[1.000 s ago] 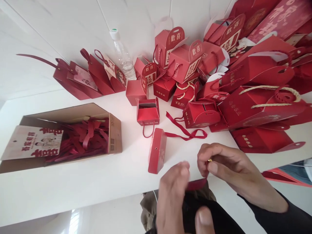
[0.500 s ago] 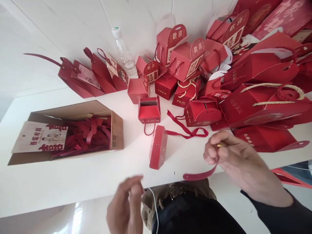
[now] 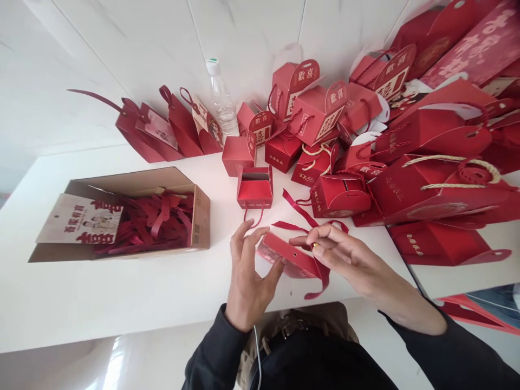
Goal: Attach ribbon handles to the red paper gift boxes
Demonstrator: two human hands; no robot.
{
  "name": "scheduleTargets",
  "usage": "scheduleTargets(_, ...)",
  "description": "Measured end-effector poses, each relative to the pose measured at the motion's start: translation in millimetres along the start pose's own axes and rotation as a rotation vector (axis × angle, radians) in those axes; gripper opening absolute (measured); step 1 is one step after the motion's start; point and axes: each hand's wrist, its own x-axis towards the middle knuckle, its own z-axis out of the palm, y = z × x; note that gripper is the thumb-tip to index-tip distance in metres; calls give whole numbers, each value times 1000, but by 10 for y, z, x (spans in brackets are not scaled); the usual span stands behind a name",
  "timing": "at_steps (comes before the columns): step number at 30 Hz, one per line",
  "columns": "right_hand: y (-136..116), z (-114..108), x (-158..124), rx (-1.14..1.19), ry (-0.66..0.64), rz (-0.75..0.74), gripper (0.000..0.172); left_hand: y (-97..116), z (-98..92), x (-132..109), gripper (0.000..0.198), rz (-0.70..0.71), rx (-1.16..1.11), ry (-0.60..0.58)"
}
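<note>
At the table's front edge a small red box (image 3: 290, 255) with a round hole in its upper face is held at its left end between the thumb and fingers of my left hand (image 3: 252, 271). Just right of the hole, my right hand (image 3: 331, 252) pinches a small gold-coloured piece on a dark red strap (image 3: 324, 281). The strap hangs down over the box's right end, its lower end curling left. Behind the box lies a red ribbon (image 3: 298, 208), partly hidden by my right hand.
A cardboard box (image 3: 202, 219) of red straps, with a printed card across it, is on the left. Red bags (image 3: 182, 130) and a clear bottle (image 3: 222, 103) stand along the wall. Many red gift boxes (image 3: 317, 116) fill the back and right; one small red box (image 3: 255, 187) stands nearer.
My left hand has come up onto the table and taken hold of the small red box, which is now turned. My right hand has moved left to the box with the strap.
</note>
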Motion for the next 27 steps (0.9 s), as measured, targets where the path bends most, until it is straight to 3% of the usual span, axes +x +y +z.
scheduleTargets(2, 12, -15, -3, -35, 22, -17, 30, -36, -24, 61, 32, 2, -123, -46)
scheduleTargets(4, 25, -18, -29, -103, 131, -85, 27, -62, -16, 80, 24, -24, -221, -55)
scheduleTargets(7, 19, 2, -101, -194, 385, -217, 22, -91, 30, 65, 30, 71, -212, -10)
scheduleTargets(9, 4, 21, -143, -190, 462, -241, 21, -110, 58, 59, 41, 209, -142, 7)
scheduleTargets(12, -4, 35, -164, -197, 418, -219, 22, -137, 76, 72, 43, 387, -24, -10)
scheduleTargets(15, 17, 31, -147, -191, 372, -202, 21, -141, 70, 86, 44, 438, -3, -29)
scheduleTargets(20, 28, 24, -142, -162, 372, -201, 19, -103, 71, 72, 37, 376, -108, -59)
scheduleTargets(27, 3, 6, -153, -66, 342, -178, 17, -94, 177, 42, 31, 267, -124, 64)
